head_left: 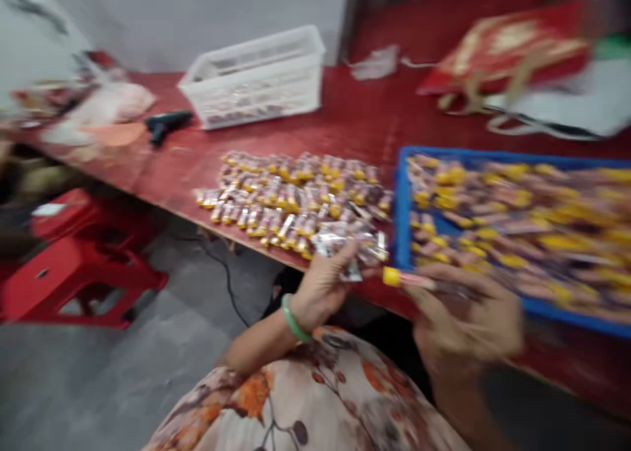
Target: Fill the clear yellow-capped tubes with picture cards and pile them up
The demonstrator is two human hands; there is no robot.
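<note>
My left hand point(323, 286), with a pale green bangle point(294, 319) at the wrist, is closed on clear plastic bags point(340, 240) near the table's front edge. My right hand point(466, 313) is slightly blurred and pinches a small pink stick-shaped item with a yellow end point(393, 277), which points left toward the bags. Beyond my left hand lie rows of similar items in clear wrapping point(280, 198). To the right, a blue tray point(404, 208) holds many loose pink items with yellow ends.
A white plastic basket point(261, 76) stands at the back of the red table point(359, 122). Left of it lie a black glue gun point(167, 123) and crumpled plastic point(113, 102). Bags point(517, 50) sit at the back right. Red stools point(83, 267) stand on the floor at left.
</note>
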